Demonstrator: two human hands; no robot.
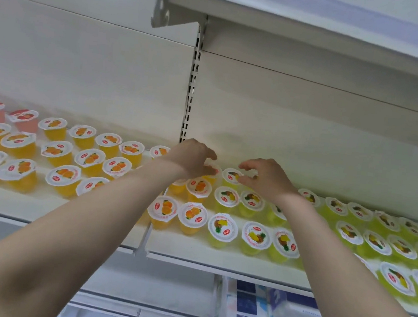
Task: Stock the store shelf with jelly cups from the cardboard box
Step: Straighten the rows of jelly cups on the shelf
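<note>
Rows of jelly cups stand on the white shelf (217, 256): orange ones (116, 166) to the left, yellow-green pineapple ones (256, 236) to the right, a few red ones (22, 117) at far left. Both my arms reach to the back row. My left hand (192, 157) curls its fingers round an orange jelly cup (212, 172) at the back. My right hand (266, 177) pinches the lid edge of a pineapple jelly cup (232, 175) beside it. The cardboard box is out of view.
An upper shelf (324, 22) overhangs at top right, with a slotted upright (193, 77) running down the back panel. Below the stocked shelf lie wrapped packages (262, 315) in blue and white. The shelf's front strip at the left holds no cups.
</note>
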